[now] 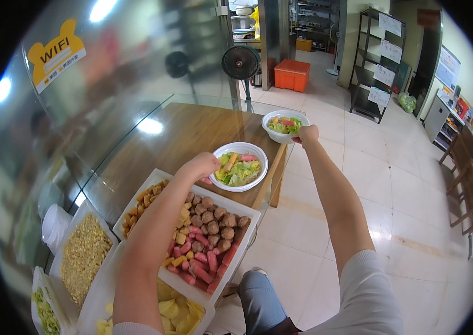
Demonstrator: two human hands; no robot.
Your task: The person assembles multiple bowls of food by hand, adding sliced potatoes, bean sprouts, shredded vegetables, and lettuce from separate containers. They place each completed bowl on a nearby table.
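Note:
My left hand (205,165) is closed on the left rim of a white bowl (238,188), which rests on the wooden table (152,131). Shredded lettuce, a pink sausage piece and a yellowish stick lie in it. Farther off, at the table's right corner, my right hand (308,135) grips the right rim of a second white bowl (276,135) holding similar food. Whether this bowl touches the tabletop I cannot tell. Below my left forearm sits a white tray (255,215) of meatballs (213,227), pink sausage pieces (198,269) and tan chunks (142,205).
Nearest me is a container of yellow slices (177,310). To the left stand a tub of pale yellow bits (85,251), chopped greens (46,312) and white stacked bowls (56,226). Beyond the table are a black fan (241,62), an orange box (292,76) and a shelf rack (366,84).

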